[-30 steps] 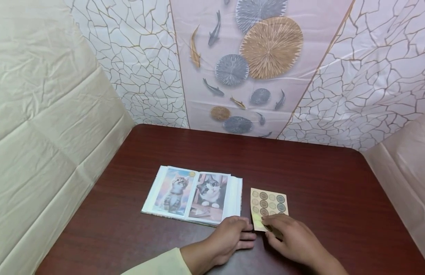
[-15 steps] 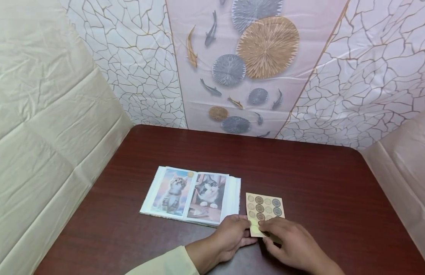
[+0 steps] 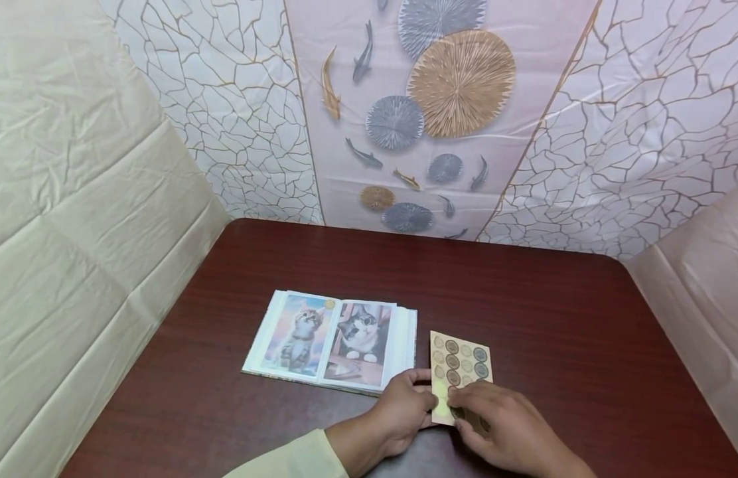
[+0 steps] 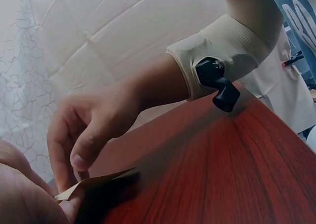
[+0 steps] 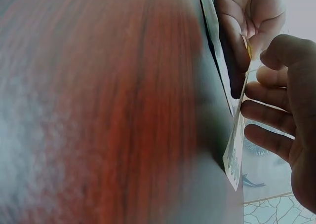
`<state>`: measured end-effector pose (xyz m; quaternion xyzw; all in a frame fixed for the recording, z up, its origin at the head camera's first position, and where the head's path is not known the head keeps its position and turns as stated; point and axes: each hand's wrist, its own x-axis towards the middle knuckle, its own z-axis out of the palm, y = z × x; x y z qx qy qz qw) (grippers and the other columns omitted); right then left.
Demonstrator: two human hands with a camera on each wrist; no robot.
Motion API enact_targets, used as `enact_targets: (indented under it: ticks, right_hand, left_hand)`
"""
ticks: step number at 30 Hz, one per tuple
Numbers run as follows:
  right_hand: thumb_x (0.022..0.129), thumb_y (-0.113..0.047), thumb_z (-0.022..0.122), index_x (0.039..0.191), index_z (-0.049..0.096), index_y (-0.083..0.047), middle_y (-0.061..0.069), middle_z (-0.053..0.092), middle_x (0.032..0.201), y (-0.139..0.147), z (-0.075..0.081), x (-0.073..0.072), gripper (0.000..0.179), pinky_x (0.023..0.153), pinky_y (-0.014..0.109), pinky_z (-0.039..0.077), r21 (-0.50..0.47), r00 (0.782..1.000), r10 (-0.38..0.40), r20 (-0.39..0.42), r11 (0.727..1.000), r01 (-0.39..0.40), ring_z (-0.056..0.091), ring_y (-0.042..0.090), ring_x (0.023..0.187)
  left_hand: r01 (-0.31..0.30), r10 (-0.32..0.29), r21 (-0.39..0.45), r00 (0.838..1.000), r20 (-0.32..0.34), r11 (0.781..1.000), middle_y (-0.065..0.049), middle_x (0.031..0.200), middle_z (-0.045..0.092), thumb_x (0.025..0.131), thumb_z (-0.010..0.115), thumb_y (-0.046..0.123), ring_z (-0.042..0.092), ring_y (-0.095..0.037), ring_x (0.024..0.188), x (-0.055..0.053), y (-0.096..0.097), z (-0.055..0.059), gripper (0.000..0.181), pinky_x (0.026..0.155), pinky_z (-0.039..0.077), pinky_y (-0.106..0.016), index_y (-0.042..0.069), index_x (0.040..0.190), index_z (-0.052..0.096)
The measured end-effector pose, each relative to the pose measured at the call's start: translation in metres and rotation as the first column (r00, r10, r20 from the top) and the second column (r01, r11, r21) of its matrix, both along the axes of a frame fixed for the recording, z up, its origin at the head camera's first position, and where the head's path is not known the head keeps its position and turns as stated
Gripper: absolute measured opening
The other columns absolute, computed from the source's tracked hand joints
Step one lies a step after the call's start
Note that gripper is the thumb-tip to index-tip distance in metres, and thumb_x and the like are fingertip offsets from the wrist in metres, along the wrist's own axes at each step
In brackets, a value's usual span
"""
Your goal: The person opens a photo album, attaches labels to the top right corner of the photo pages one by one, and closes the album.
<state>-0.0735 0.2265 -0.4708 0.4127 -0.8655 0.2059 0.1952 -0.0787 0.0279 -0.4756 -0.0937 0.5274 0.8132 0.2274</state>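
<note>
- The sticker sheet [image 3: 461, 362] tilts over the desk [image 3: 554, 312], right of the photo album [image 3: 330, 342], its long axis running roughly front to back.
- Left hand [image 3: 401, 406]: thumb on top, fingers beneath, pinching the near left edge.
- Right hand [image 3: 509, 421]: fingers loosely bent over the near end (whether they pinch anything, I can't tell); both hands are equally close.
</note>
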Motion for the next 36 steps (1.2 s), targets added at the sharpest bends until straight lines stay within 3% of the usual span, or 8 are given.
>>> enact_targets:
  ticks: [7,17,23,36]
  right_hand:
    - [0.078,-0.018,0.084,0.109,0.075,-0.021,-0.011,0.07,0.106,-0.006,0.002,-0.001,0.032,0.072,0.031,0.057,-0.009,0.99,-0.14,0.024,0.99,0.14,0.068,0.007,0.095]
    - [0.075,-0.015,0.087,0.101,0.076,-0.019,-0.007,0.072,0.099,-0.014,0.004,-0.006,0.028,0.06,0.033,0.055,-0.076,0.936,-0.347,0.052,0.933,0.351,0.063,0.006,0.08]
    - [0.075,-0.017,0.09,0.096,0.076,-0.017,-0.006,0.072,0.094,-0.018,0.005,-0.008,0.025,0.059,0.032,0.055,-0.099,0.916,-0.393,0.078,0.911,0.4,0.065,0.008,0.076]
    - [0.077,-0.015,0.087,0.091,0.076,-0.014,-0.003,0.073,0.088,-0.021,0.009,-0.009,0.018,0.057,0.034,0.055,-0.11,0.894,-0.44,0.086,0.888,0.447,0.067,0.01,0.071]
  left_hand:
    - [0.012,-0.013,-0.037,0.999,-0.029,0.999,-0.016,0.1,0.072,0.086,0.048,-0.02,0.073,-0.029,0.091,0.003,0.002,-0.001,0.049,0.076,0.062,-0.039,-0.005,0.132,0.053]
    - [0.03,-0.036,-0.063,0.995,-0.095,0.998,-0.01,0.097,0.074,0.083,0.05,-0.019,0.071,-0.02,0.083,0.009,0.007,0.004,0.052,0.066,0.059,-0.028,0.0,0.131,0.056]
    - [0.039,-0.048,-0.07,0.991,-0.125,0.997,-0.008,0.095,0.073,0.082,0.052,-0.018,0.063,-0.012,0.071,0.01,0.009,0.004,0.052,0.057,0.048,-0.019,0.002,0.13,0.057]
    - [0.061,-0.069,-0.062,0.988,-0.135,0.996,-0.009,0.094,0.074,0.084,0.051,-0.02,0.061,-0.01,0.066,0.011,0.01,0.004,0.052,0.055,0.046,-0.018,0.004,0.13,0.058]
